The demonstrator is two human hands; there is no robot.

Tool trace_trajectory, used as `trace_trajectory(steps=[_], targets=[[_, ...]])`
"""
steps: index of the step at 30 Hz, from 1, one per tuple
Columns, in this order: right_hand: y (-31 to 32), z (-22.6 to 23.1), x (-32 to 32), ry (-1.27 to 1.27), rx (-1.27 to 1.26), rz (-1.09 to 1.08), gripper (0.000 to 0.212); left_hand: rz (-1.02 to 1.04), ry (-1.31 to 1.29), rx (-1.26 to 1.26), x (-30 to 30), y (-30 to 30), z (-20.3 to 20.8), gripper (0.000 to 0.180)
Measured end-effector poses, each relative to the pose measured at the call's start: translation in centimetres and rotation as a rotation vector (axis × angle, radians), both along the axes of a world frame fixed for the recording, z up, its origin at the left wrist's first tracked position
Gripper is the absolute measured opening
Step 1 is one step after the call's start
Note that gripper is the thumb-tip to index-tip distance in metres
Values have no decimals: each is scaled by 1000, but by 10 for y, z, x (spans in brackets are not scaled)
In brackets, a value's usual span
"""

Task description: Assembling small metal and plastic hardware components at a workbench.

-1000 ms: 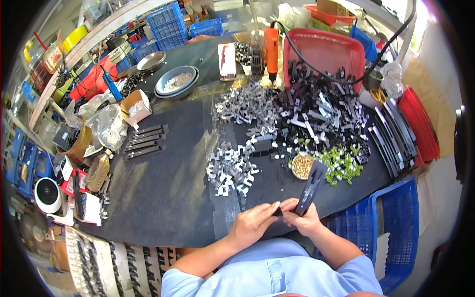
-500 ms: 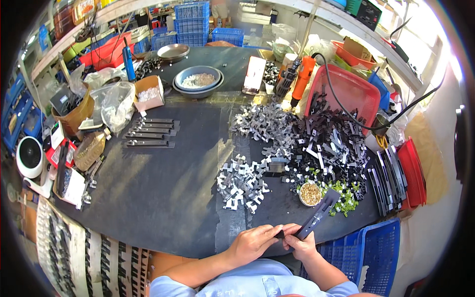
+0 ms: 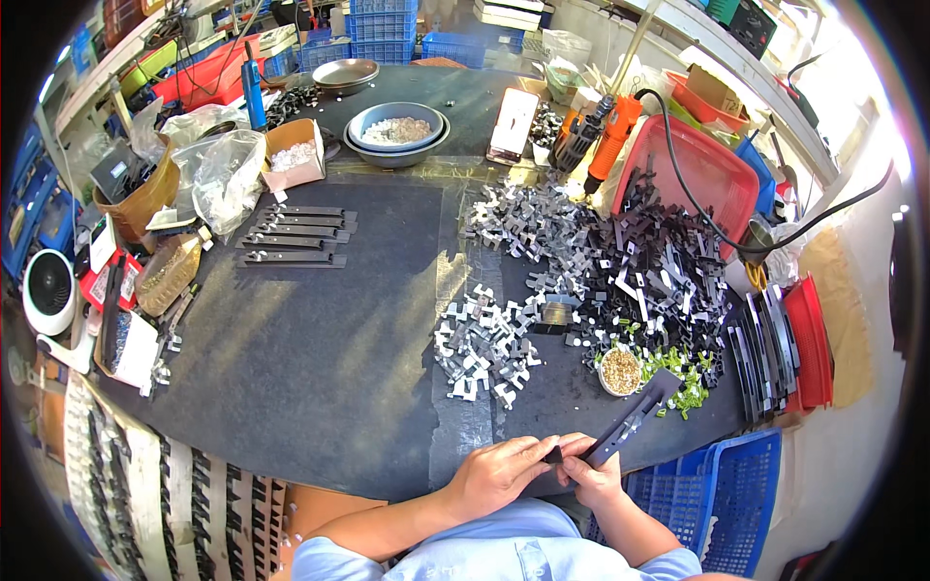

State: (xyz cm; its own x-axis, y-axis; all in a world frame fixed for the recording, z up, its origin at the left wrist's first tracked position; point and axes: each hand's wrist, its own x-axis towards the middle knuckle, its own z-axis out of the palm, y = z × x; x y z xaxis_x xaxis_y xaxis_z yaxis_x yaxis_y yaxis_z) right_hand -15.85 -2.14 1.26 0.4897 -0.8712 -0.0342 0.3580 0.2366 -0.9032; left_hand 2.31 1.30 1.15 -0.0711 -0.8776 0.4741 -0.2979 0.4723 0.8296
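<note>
Close to my body at the table's front edge, my right hand (image 3: pixel 593 474) is closed round the lower end of a long dark metal strip (image 3: pixel 635 418). The strip tilts up and away to the right, with small fittings on its face. Beside it, my left hand (image 3: pixel 504 474) pinches a small black piece (image 3: pixel 552 455) near the strip's lower end; whether the two touch I cannot tell. A white cup of small brass-coloured parts (image 3: pixel 620 372) stands just beyond the strip, next to scattered green clips (image 3: pixel 690 380).
Heaps of silvery brackets (image 3: pixel 484 339) and black metal parts (image 3: pixel 668 276) cover the right side. Several finished-looking strips (image 3: pixel 295 237) lie in a row at left. An orange electric screwdriver (image 3: pixel 612 145) hangs near a pink basket (image 3: pixel 693 174). Blue bowls (image 3: pixel 397 150) stand farther back.
The whole view has shifted slightly as my head moved. Both hands keep their hold on the strip and the small black piece, almost in the same place.
</note>
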Motion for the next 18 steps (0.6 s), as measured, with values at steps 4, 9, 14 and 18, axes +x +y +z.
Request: trace_trajectory(steps=[4, 9, 14, 18], targets=[[3, -2, -1, 3, 21, -19, 10, -8, -13, 22, -2, 3, -1, 46], [4, -1, -3, 45, 3, -48, 11, 30, -67, -29, -6, 3, -2, 39], [1, 10, -9, 378, -127, -19, 7, 14, -190, -80, -3, 1, 4, 42], [7, 12, -11, 401, -142, -41, 6, -56, -231, -274, -4, 0, 9, 41]])
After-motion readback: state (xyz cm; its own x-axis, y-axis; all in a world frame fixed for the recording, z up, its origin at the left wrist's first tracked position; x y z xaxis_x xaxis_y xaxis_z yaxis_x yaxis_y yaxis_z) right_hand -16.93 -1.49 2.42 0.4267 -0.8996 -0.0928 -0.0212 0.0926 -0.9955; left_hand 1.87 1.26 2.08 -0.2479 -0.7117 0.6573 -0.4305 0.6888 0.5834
